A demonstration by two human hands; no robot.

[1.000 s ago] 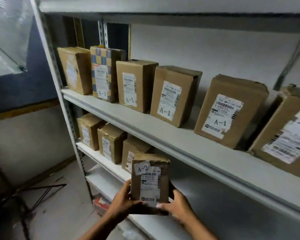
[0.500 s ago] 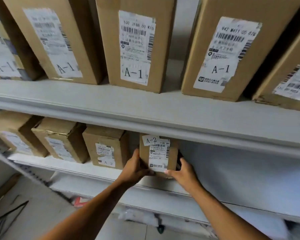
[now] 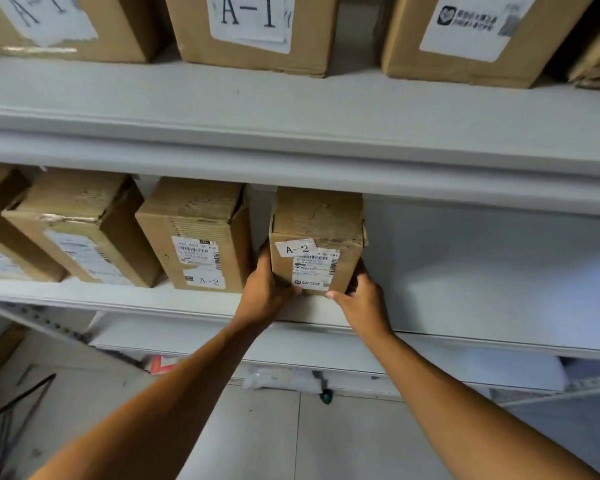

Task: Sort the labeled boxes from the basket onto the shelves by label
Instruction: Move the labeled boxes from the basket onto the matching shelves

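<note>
From the head camera I look down at both of my forearms reaching into a grey metal rack. My left hand (image 3: 264, 292) wraps the left side of a small cardboard box (image 3: 317, 242) marked A-2, fingers curled around its edge and the thumb on the front lower corner. My right hand (image 3: 361, 301) takes the right lower corner, thumb laid along the bottom front edge, fingers curled behind where I cannot see them. So each grip is closed around that one box, pinching it from both sides. The box stands upright on the middle shelf (image 3: 465, 268), near its front lip, label facing me.

Just to its left, apart by a narrow gap, stands another A-2 box (image 3: 198, 244); further left sits a tilted box (image 3: 80, 230) whose label is too blurred to read, and the edge of one more beyond it. To the right of the held box the shelf surface is bare grey.

On the upper shelf (image 3: 291, 109) I see the lower halves of a box labelled A-1 (image 3: 253, 29), with another on each side. Below the rack lies a tiled floor (image 3: 274, 438).
</note>
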